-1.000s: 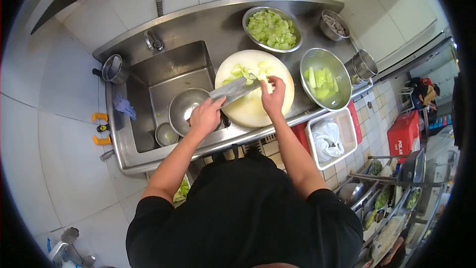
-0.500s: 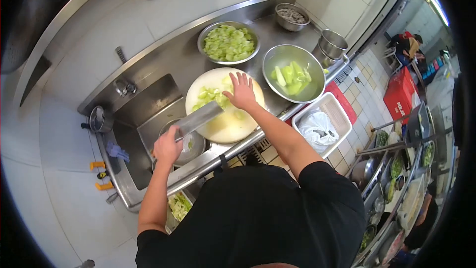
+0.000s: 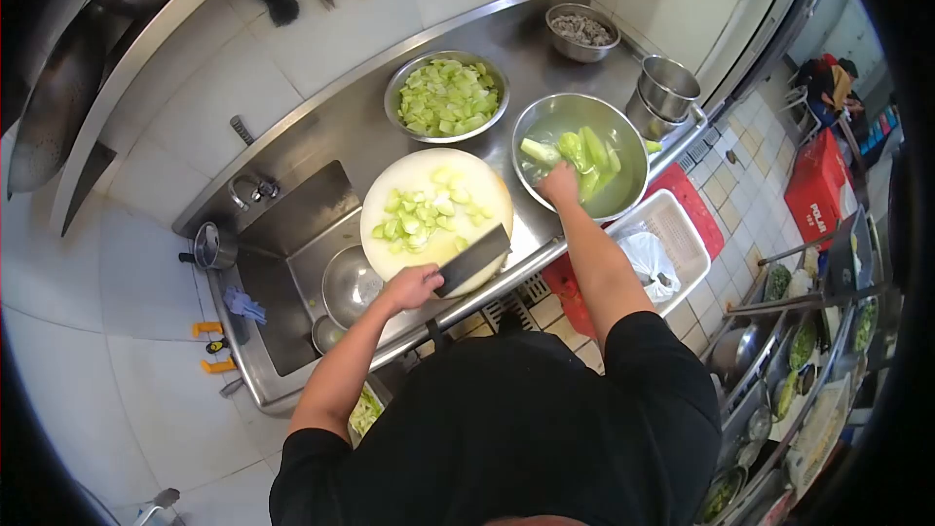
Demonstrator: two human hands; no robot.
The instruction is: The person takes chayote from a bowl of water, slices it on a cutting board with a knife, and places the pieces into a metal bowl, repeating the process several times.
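Note:
My left hand is closed round the handle of a cleaver, its broad blade over the near edge of the round white chopping board. Cut pale-green vegetable pieces lie scattered on the board, apart from the blade. To the right, my right hand reaches into a large metal bowl of water. Its fingers, partly hidden, close on a light green vegetable piece among longer peeled lengths.
Behind the board stands a metal bowl of sliced green vegetable. A smaller bowl of greyish food sits in the back corner, near stacked metal pots. The sink is at left; a white basket stands below the counter's right side.
My right hand has left the chopping board and moved right into the water bowl. My left hand has drawn the cleaver nearer and to the right, away from the cut pieces.

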